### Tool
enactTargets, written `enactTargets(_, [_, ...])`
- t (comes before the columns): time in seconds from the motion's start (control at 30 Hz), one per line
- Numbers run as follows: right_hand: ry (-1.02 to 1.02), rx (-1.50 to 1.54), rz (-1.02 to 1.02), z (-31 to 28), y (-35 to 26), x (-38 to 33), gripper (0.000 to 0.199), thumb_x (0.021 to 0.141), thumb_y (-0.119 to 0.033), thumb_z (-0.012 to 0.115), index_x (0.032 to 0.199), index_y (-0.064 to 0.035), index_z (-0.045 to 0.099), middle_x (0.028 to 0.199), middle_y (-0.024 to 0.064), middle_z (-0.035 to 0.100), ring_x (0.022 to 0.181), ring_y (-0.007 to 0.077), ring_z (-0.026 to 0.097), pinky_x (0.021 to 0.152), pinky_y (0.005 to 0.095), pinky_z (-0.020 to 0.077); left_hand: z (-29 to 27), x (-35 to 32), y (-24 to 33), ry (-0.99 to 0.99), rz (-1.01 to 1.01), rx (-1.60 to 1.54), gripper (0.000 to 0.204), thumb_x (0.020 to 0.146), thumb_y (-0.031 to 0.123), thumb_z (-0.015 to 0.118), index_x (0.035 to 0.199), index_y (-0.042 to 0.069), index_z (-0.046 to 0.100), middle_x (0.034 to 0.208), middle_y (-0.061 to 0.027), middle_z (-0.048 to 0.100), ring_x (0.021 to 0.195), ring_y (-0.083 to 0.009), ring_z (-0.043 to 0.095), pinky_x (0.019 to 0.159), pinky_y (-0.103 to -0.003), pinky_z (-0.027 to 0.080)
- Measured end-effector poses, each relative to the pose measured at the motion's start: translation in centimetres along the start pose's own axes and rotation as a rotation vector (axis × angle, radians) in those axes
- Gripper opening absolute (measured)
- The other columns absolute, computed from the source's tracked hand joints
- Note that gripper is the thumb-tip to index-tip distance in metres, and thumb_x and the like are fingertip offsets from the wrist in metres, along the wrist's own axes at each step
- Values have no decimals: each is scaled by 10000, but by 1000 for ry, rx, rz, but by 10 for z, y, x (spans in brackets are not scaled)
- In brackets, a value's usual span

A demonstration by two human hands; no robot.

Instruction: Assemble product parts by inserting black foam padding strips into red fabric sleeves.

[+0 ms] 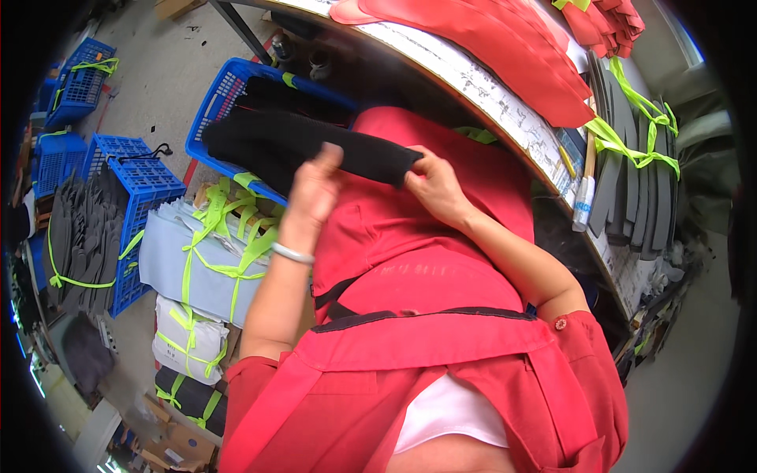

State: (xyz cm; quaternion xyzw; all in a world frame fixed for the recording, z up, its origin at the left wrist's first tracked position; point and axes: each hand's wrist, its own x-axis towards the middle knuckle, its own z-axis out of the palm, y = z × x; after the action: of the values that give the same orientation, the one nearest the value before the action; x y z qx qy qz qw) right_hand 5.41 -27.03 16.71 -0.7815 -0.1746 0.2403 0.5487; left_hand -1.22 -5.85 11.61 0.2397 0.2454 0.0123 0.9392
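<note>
A long black fabric piece stretches across my lap, over a red apron. My right hand pinches its right end between thumb and fingers. My left hand is at the near edge of the piece, its fingertips overlapping the black material; motion blur hides how the fingers are set. Leftward the piece runs over the rim of a blue plastic basket, where more black pieces lie.
At upper right a worktable bears red cut pieces, a stack of grey strips tied with yellow-green bands, and a yellow pen. Tied pale-blue bundles and blue crates with grey pieces stand at left.
</note>
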Motion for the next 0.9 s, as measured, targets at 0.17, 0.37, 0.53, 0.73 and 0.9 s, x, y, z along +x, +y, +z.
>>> enactTargets(0.17, [-362, -69, 109, -50, -36, 14, 364, 939, -307, 614, 954, 48, 696, 804, 105, 696, 795, 129, 621, 764, 308, 500, 12, -20, 7, -21, -46, 187, 221, 910, 89, 660, 1098, -17, 613, 1031, -107, 670, 945, -206, 654, 880, -347, 529])
enactTargets(0.37, [-315, 130, 258, -8, -32, 32, 279, 919, -229, 659, 971, 45, 664, 794, 8, 645, 739, 74, 562, 700, 267, 484, 34, -18, -3, -96, -46, 275, 237, 892, 45, 663, 1108, -35, 605, 1041, -97, 668, 946, -177, 654, 841, -326, 545])
enactTargets(0.53, [-169, -471, -61, 0, -38, 22, 239, 869, -190, 700, 919, 37, 645, 691, 126, 584, 695, 81, 540, 631, 302, 465, 26, -22, -4, -219, -91, 400, 244, 857, -30, 660, 1097, -30, 616, 1025, -101, 667, 901, -168, 661, 798, -281, 552])
enactTargets(0.73, [-156, -676, -308, -61, -66, 53, 270, 845, -251, 682, 951, -8, 631, 842, 186, 640, 831, 377, 626, 730, 415, 497, 68, -44, 39, -396, 87, 1197, 260, 850, 80, 699, 1078, -29, 640, 900, -108, 692, 796, -184, 665, 718, -290, 531])
enactTargets(0.9, [-258, -895, -596, -80, -164, 54, 229, 839, -193, 682, 992, -28, 638, 929, 149, 639, 910, 343, 614, 785, 392, 496, 127, -41, 105, -393, 995, 1835, 546, 696, 58, 786, 1204, 13, 592, 1113, -128, 647, 1009, -251, 609, 922, -349, 453])
